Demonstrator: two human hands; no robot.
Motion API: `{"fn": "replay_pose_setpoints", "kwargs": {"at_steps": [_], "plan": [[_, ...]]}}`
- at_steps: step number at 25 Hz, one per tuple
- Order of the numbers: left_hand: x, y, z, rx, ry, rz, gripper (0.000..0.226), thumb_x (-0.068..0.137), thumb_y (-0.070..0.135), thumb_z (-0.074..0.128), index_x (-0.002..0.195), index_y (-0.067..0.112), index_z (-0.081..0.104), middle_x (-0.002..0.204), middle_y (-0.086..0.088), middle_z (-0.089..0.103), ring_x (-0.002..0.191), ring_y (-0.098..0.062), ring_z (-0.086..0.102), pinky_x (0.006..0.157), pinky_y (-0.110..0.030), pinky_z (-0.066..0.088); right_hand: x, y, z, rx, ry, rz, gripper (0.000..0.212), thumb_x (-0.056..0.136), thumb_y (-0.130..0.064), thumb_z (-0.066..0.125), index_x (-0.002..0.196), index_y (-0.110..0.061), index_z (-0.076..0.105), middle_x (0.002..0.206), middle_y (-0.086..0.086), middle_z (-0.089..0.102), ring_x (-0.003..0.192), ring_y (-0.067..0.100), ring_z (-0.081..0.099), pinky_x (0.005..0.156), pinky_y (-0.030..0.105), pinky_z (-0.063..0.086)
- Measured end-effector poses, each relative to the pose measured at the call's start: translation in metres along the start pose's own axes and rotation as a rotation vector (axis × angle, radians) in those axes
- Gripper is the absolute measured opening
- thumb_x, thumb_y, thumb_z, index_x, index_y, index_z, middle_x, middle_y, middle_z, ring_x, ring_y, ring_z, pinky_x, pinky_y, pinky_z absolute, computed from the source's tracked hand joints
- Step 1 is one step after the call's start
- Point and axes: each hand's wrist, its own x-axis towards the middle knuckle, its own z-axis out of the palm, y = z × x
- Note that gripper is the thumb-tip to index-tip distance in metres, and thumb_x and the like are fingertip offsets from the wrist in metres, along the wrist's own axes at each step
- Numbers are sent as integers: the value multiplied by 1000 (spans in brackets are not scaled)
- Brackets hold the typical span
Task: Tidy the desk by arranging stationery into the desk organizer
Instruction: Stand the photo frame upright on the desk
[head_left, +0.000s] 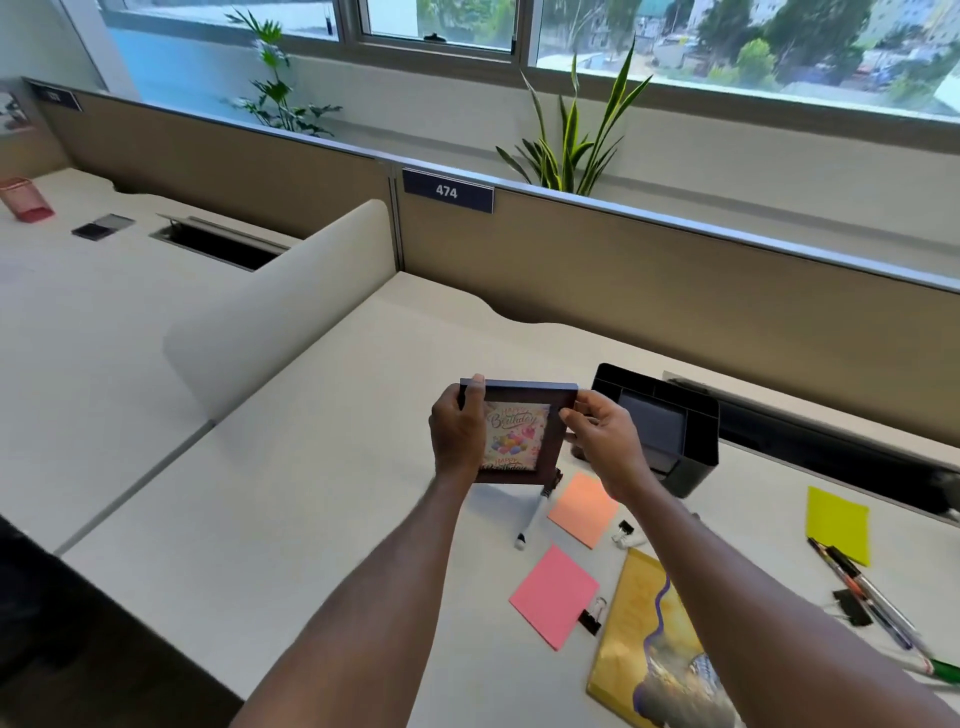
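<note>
Two hands, left (457, 431) and right (605, 441), gripping square dark-framed birthday picture (519, 434), black boxy organizer (675, 431) just beside

Over the tan partition (675, 270) sits a blue plate reading 474 (448, 191), and a snake plant (571, 140) rises right behind it. Further left, a leafier plant (275, 88) stands by the window (727, 41), trees and buildings outside. A white curved divider (280, 306) splits the desks. On the neighbouring desk (78, 291): a red mesh cup (25, 198) and an open cable hatch (218, 241).
</note>
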Motion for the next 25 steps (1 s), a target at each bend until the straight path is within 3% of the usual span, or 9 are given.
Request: {"fn": "replay_pose_setpoints", "kwargs": {"at_steps": [5,13,17,21,25], "plan": [[48,-12,-7,-2,27,-7,48,83,67,42,70,22,52,74,-5,65,74,-26,65,65,-44,54,49,5,30,-8,15,6,23,94,-6,53,105,-18,70,103,11,69,97,27,69,87,44,57],[115,-24,-7,-51,45,-11,39,92,53,44,65,25,48,67,2,57,66,-17,56,56,-31,44,121,20,61,-15,4,25,27,94,-4,54,103,-23,70,100,7,70,99,30,68,89,50,55],[140,-37,-3,-80,32,-47,42,88,61,45,64,26,48,66,2,57,68,-22,58,59,-39,47,150,27,69,-48,-7,37,27,93,-7,53,103,-24,71,97,3,70,100,33,67,89,53,54],[158,-48,-1,-100,-82,-104,49,87,66,46,77,19,57,81,-10,67,81,-29,68,68,-46,56,167,34,73,-37,-3,34,25,96,-8,51,108,-22,69,102,8,71,100,29,67,88,47,56],[155,-72,-8,-21,-253,-199,53,77,73,56,96,25,68,92,3,74,88,-15,71,82,-44,58,163,42,80,-14,-4,53,21,93,-6,54,110,-14,64,101,9,71,96,22,68,76,31,56]]}}
